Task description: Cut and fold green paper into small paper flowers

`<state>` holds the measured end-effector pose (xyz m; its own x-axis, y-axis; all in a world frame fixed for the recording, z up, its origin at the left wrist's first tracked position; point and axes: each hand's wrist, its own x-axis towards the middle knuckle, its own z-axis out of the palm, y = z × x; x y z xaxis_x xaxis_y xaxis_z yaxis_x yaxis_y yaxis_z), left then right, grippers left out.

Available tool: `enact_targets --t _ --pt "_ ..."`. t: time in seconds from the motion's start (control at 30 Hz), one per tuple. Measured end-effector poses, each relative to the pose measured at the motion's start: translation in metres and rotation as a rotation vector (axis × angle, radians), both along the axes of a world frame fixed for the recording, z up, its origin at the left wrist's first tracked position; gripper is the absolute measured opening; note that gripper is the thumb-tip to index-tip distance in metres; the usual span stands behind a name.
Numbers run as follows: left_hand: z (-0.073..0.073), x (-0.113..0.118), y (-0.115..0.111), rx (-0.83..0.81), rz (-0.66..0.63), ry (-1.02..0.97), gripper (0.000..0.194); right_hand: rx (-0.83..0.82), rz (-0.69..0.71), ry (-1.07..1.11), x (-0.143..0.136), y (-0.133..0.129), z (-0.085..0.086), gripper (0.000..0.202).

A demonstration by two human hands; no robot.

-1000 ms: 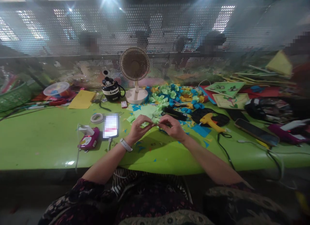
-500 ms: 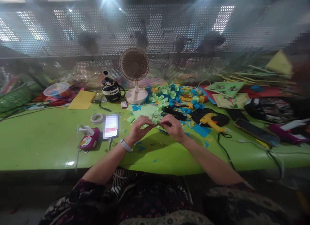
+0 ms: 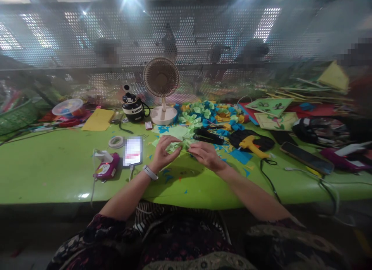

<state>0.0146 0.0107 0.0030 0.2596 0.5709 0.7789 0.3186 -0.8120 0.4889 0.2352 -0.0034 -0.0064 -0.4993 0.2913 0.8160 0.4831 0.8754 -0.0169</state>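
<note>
A small light green paper piece (image 3: pixel 185 145) is between the fingertips of my two hands, over the middle of the table. My left hand (image 3: pixel 165 153), with a white band on its wrist, curves round from the left and pinches it by thumb and finger. From the right, my right hand (image 3: pixel 205 155) has its fingers pressed together at the paper's other side. Flat light green sheets (image 3: pixel 174 132) lie just beyond. Behind the right hand rests a black stapler (image 3: pixel 208 136). The paper's exact shape is too blurred to make out.
Folded green, blue and orange paper flowers (image 3: pixel 203 111) heap up beside a small fan (image 3: pixel 161 78). Right of the hands lies a yellow glue gun (image 3: pixel 252 146) with its cord. A phone (image 3: pixel 133 151), a tape roll (image 3: pixel 116 141) and a purple power bank (image 3: pixel 107 167) are at left.
My hands have drawn slightly apart at the fingertips, with the right hand a little lower and its fingers more bunched. The green paper shows more between them.
</note>
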Motion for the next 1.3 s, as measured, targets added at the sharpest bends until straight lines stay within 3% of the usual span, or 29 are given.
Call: enact_targets --t 0.23,0.37,0.6,0.67,0.8,0.9,1.1,1.3 --pt "-0.003 0.0 0.003 0.081 0.123 -0.099 0.027 0.085 -0.067 0.044 -0.007 -0.002 0.002 0.016" --pt "-0.004 0.0 0.005 0.092 0.052 -0.057 0.013 0.047 -0.081 0.071 -0.008 -0.001 0.0 0.017" --pt "-0.01 0.003 0.009 0.055 -0.021 -0.113 0.007 -0.021 -0.1 0.091 -0.01 0.001 -0.006 0.02" --pt "-0.01 0.003 0.007 -0.032 -0.069 -0.152 0.007 -0.056 -0.101 0.108 -0.011 0.001 -0.007 0.019" --pt "-0.008 0.002 0.003 -0.362 -0.19 -0.352 0.018 -0.111 -0.108 0.119 -0.01 0.001 -0.01 0.019" --pt "-0.008 0.002 0.005 -0.545 -0.173 -0.481 0.025 -0.128 -0.09 0.102 -0.009 0.002 -0.011 0.019" --pt "-0.018 0.005 0.013 -0.687 -0.11 -0.305 0.033 -0.102 -0.063 0.046 -0.01 0.001 -0.007 0.021" --pt "-0.02 0.003 0.013 -0.453 0.043 -0.087 0.034 -0.196 -0.155 0.286 -0.011 -0.003 -0.003 0.021"
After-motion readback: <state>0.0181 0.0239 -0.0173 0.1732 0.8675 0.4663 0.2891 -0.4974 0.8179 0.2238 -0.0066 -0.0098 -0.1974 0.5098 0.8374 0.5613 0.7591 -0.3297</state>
